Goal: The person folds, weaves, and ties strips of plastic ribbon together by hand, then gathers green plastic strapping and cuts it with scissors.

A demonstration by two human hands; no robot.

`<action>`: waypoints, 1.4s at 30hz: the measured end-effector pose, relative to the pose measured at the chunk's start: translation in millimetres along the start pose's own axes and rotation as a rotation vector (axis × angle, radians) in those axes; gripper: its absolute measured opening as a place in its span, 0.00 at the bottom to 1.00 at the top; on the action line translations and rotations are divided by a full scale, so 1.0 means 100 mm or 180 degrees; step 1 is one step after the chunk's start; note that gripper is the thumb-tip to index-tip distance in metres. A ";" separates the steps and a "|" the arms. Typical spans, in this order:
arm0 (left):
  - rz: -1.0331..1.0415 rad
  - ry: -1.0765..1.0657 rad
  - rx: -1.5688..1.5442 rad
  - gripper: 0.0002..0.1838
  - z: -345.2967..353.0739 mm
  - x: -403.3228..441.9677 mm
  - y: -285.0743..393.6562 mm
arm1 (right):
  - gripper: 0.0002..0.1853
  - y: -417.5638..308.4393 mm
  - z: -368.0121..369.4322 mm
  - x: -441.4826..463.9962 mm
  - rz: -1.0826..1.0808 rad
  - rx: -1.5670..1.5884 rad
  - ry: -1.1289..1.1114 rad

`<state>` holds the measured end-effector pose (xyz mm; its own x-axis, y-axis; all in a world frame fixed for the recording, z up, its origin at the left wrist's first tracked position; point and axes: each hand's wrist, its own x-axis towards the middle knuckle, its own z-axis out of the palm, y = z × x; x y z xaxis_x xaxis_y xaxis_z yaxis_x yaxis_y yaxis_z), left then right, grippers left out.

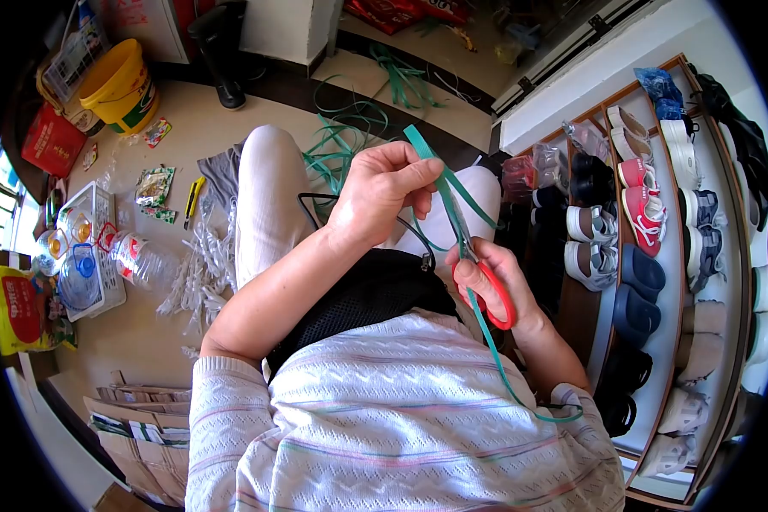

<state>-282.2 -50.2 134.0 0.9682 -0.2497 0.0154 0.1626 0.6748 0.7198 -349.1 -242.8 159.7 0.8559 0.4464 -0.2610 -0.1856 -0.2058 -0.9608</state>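
Observation:
My left hand (375, 194) pinches a flat green plastic strap (420, 143) between thumb and fingers above my lap. In my right hand (508, 277) is a pair of scissors with red handles (497, 300), my fingers closed around them. The scissor blades point up toward the left hand and lie along the strap; whether they are cutting into it I cannot tell. A narrow green strip hangs down from the scissors across my sweater to the right. Beyond my knees, a tangle of green strap (337, 154) lies on the floor.
A shoe rack (670, 256) stands close on my right. To the left are a yellow bucket (121, 90), a white basket (102, 230) with plastic bottles, a yellow utility knife (194, 198) and a heap of whitish strips (205, 264). Folded cardboard (141, 435) lies at the lower left.

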 end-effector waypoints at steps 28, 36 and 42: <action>-0.0401 -0.0129 -0.0688 0.07 -0.06 0.08 0.09 | 0.17 0.00 0.05 -0.02 -0.0263 -0.0408 0.0216; -0.0028 -0.0127 -0.0050 0.07 -0.08 0.10 0.10 | 0.18 -0.02 0.02 -0.02 -0.0145 -0.0526 0.0163; 0.0046 -0.0114 0.0030 0.08 -0.02 0.02 0.06 | 0.20 -0.03 0.01 -0.01 -0.0034 -0.0332 0.0074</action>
<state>-278.5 -44.9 137.0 0.9629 -0.2650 0.0506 0.1468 0.6719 0.7259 -349.6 -241.2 162.6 0.8688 0.4290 -0.2473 -0.1261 -0.2912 -0.9483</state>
